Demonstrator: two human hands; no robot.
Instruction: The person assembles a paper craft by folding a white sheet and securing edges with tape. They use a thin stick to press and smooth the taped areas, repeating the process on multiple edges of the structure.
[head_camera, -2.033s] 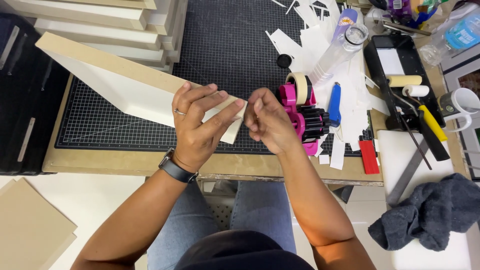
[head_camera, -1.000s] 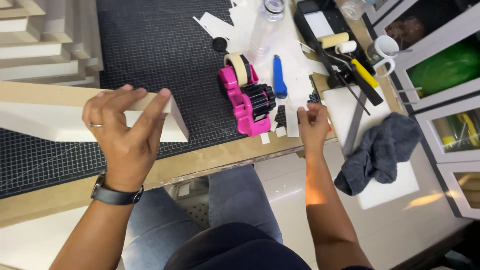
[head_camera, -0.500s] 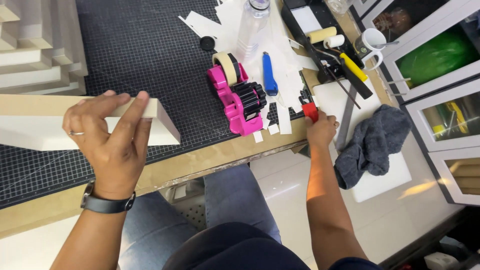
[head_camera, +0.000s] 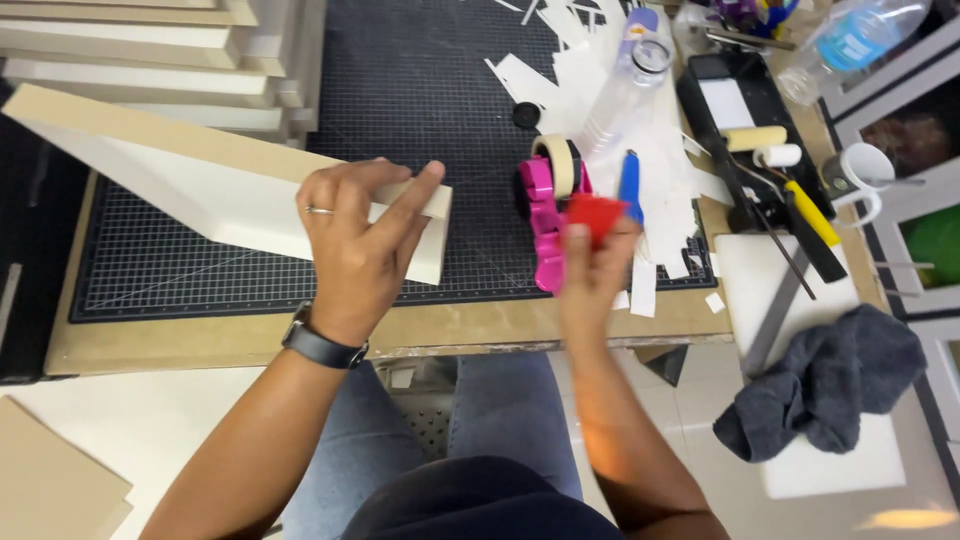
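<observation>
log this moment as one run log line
left hand: pressing down on cream board piece | right hand: grip on small red tool | pink tape dispenser: beside right hand on cutting mat

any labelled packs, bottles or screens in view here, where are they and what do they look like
Clear plastic bottle: lies on the white paper scraps behind the pink tape dispenser, uncapped, no label visible.
Second clear bottle: top right corner, lying tilted, with a blue wrap label.
Wristwatch: dark band on the left hand's wrist; its face is hidden.
No screens or signs in view.
</observation>
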